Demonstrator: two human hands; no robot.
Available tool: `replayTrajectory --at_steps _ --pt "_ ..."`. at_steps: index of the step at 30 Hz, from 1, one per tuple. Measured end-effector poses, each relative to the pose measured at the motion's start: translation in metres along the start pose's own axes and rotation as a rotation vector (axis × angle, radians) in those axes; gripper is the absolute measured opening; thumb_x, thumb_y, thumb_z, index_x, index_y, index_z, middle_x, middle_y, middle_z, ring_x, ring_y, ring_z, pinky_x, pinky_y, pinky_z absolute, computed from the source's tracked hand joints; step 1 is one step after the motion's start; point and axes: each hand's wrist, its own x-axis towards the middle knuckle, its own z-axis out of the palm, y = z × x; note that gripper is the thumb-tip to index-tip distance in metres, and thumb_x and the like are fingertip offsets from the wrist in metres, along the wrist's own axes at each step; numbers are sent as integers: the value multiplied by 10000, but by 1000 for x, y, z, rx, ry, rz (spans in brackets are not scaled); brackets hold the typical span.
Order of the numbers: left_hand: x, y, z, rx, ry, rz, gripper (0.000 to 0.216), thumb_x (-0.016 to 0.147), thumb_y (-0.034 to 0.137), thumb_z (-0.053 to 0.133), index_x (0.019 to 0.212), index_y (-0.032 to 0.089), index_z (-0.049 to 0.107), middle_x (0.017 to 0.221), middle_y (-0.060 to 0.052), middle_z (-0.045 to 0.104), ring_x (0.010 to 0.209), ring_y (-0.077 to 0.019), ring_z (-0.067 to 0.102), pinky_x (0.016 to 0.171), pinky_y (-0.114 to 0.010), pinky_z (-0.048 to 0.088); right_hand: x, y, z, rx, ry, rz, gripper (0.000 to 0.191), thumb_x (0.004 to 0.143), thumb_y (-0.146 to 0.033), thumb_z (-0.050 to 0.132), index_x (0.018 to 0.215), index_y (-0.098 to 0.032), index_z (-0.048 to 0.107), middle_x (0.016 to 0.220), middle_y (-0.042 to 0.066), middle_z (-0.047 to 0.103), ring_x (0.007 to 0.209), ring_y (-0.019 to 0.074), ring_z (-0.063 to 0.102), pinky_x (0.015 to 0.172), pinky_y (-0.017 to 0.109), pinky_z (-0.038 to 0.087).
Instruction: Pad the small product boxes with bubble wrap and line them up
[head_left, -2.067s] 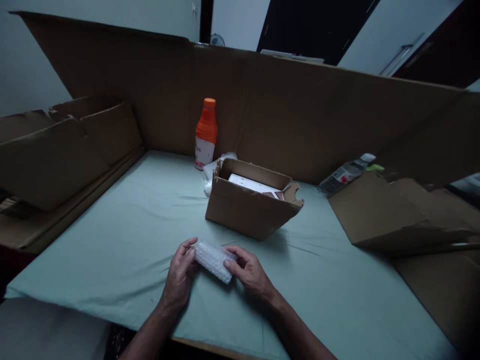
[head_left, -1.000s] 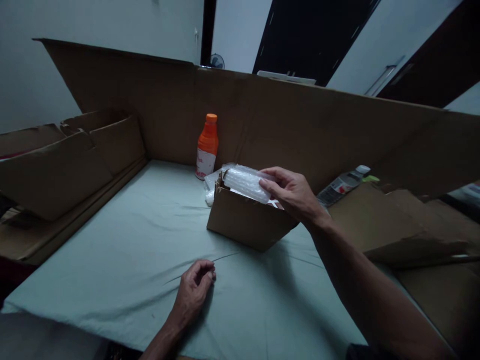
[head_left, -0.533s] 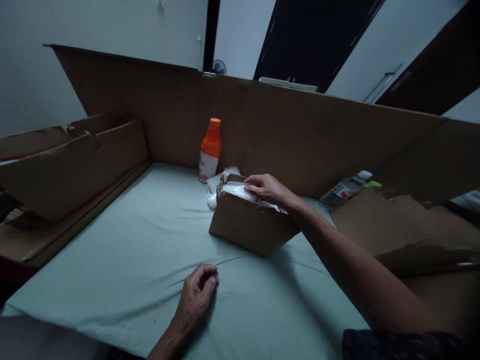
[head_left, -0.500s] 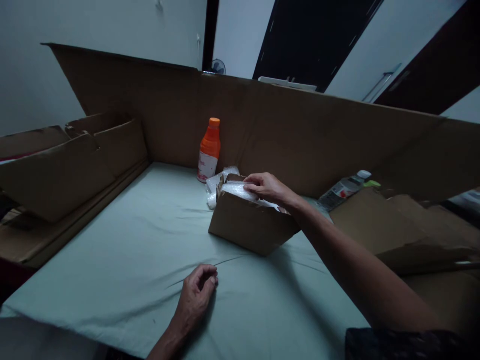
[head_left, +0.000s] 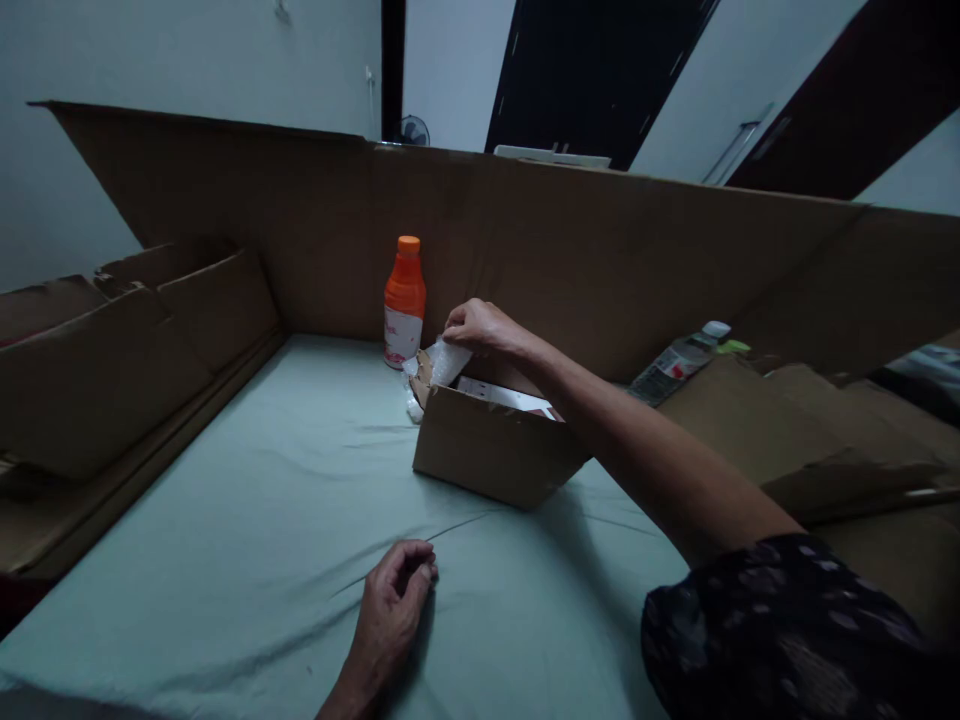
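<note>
My right hand (head_left: 480,328) pinches a piece of bubble wrap (head_left: 450,362) above the far left corner of a small open cardboard box (head_left: 499,447). Inside the box, a white item with dark red marks (head_left: 504,396) shows at the top; my forearm covers the box's right end. Torn cardboard and more clear wrap (head_left: 414,408) lie at the box's left side. My left hand (head_left: 394,590) rests on the pale green cloth (head_left: 255,520) in front of the box, its fingers loosely curled and nothing visible in them.
An orange bottle with a white label (head_left: 403,305) stands behind the box, against a tall cardboard wall (head_left: 315,220). A clear plastic bottle (head_left: 679,362) leans at the right beside cardboard (head_left: 750,430). Another cardboard box (head_left: 150,350) lines the left edge.
My right hand has lifted the bubble wrap up and leftward out of the box, uncovering the white item beneath. The left hand has stayed on the cloth. The view has shifted slightly.
</note>
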Motion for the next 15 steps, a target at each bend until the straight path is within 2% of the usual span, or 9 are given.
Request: replayTrajectory --at_steps 4,6,12,15 --pt "0 0 0 16 3 15 335 833 473 652 975 171 689 913 -92 698 843 -233 678 788 -345 530 1 -1 5 -26 74 2 176 824 -183 617 920 -150 761 899 106 733 801 199 641 629 246 425" --pt "1 -1 -1 25 7 23 325 837 466 653 972 173 690 911 -91 699 839 -229 679 793 -342 528 -2 -1 9 -24 62 13 188 836 -185 603 937 -146 757 900 113 733 808 201 645 628 243 426" --pt "1 -2 0 30 6 35 320 840 464 644 966 173 692 900 -92 699 832 -229 678 785 -341 531 -16 8 13 27 -128 51 152 849 -191 598 866 -152 744 624 42 658 525 142 595 507 225 433" --pt "0 -2 0 43 13 41 310 839 454 645 966 176 698 913 -96 707 843 -236 680 784 -341 530 -21 16 9 51 -186 80 167 857 -169 573 844 -143 737 544 14 596 446 127 551 460 224 443"
